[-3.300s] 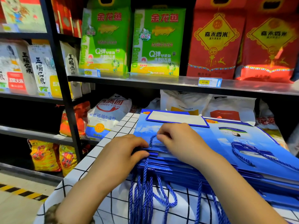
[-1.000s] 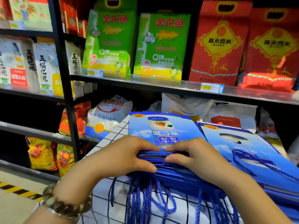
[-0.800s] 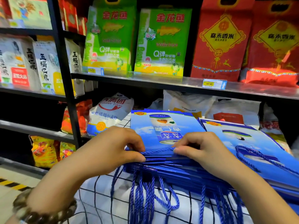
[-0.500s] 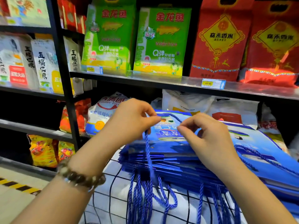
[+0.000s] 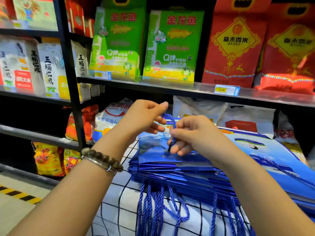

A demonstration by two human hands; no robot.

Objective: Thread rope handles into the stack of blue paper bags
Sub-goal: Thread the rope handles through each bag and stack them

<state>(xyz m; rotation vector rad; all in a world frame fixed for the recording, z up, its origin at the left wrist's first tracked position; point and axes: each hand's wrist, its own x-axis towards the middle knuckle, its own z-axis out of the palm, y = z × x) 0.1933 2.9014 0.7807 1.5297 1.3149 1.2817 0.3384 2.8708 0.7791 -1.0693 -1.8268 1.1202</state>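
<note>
Pinching a blue rope (image 5: 173,124) between thumb and fingers, the right hand (image 5: 192,133) points its dark tip down at the top bag of the stack (image 5: 170,174), near a small hole (image 5: 163,156). The left hand (image 5: 144,116) hovers just above with fingers loosely curled; whether it holds the rope's upper end is unclear. Threaded handles (image 5: 153,206) hang over the checked cloth (image 5: 115,198).

The left hand (image 5: 143,116) and right hand (image 5: 192,133) rose from the stack (image 5: 170,174), right pinching rope (image 5: 173,123).
</note>
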